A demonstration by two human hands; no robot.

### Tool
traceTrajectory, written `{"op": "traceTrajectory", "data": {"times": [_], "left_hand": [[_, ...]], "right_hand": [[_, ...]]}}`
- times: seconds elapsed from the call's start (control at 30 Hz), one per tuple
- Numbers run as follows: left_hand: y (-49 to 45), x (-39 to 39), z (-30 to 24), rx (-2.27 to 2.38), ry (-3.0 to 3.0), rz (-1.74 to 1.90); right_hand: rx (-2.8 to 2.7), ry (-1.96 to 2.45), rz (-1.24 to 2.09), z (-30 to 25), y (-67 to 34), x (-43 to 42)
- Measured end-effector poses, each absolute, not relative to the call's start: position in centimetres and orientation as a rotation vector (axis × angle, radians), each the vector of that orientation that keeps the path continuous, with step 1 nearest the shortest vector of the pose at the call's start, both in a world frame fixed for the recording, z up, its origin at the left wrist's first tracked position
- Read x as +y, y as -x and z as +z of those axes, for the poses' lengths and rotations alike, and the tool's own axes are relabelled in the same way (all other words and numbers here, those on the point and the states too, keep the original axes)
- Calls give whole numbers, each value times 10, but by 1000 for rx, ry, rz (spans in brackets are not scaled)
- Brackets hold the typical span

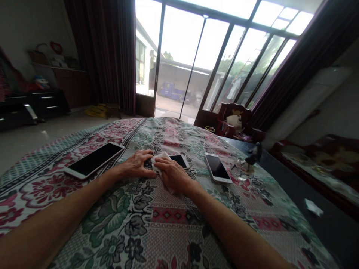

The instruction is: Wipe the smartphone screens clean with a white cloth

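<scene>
Both my hands rest on a floral tablecloth [134, 231]. My left hand [137, 164] lies flat with fingers spread, its fingertips on a white cloth [158, 158]. My right hand [174, 175] presses flat on the same cloth, fingers together and stretched out. Just beyond the cloth lies a small dark-screened phone [180, 161], partly covered by my right hand's fingers. A white tablet [94, 160] lies to the left. Another white phone [218, 167] lies to the right.
Small metal objects and a dark clip-like thing [248, 160] sit past the right phone, near the cloth's edge. A dark tabletop [294, 186] with a white scrap [313, 206] extends right. Red wooden chairs [235, 121] stand beyond, before glass doors.
</scene>
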State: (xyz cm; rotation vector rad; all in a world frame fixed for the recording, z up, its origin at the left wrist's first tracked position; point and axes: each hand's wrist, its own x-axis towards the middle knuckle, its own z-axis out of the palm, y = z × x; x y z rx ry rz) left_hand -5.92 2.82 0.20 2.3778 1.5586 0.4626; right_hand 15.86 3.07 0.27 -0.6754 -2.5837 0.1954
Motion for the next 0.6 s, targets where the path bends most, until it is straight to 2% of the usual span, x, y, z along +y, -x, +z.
{"op": "traceTrajectory", "data": {"times": [0.4,0.6], "left_hand": [[59,29,3,1556,-2379,455],[58,29,4,1565,-2366,446]], "right_hand": [[-2342,1317,15,9,-208,49],[-2486,1116,23,14,-189,36]]}}
